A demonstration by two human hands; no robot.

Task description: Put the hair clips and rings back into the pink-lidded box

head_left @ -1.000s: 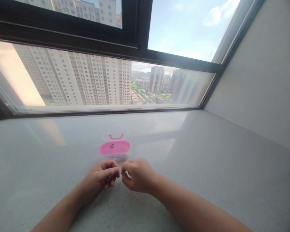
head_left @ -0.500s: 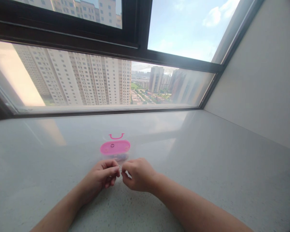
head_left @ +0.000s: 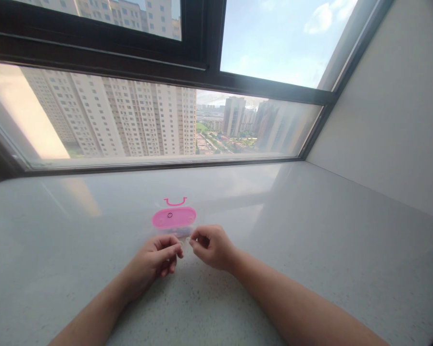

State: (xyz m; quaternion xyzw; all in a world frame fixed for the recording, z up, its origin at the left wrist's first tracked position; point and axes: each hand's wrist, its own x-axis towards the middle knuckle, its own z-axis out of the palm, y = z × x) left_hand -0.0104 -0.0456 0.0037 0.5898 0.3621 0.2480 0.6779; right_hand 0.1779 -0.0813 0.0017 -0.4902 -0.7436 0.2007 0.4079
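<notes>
Thumb and fingers of my left hand are pinched together, with a bit of thin, pale, see-through strand showing near the tips. My right hand pinches a small loop of what looks like the same strand, slightly higher and to the right. The fingertips of the two hands are a small gap apart. Just beyond them is a clear container with a pink oval lid; my hands partly hide its body. A small black ring lies on the lid.
Behind the lid is a curved pink handle, lying apart from it on the pale speckled sill. A dark-framed window rises along the far edge, and a white wall bounds the right side.
My right hand has moved up and to the right, away from my left hand, widening the gap. A pale loop now shows at its fingertips. My left hand has barely moved.
</notes>
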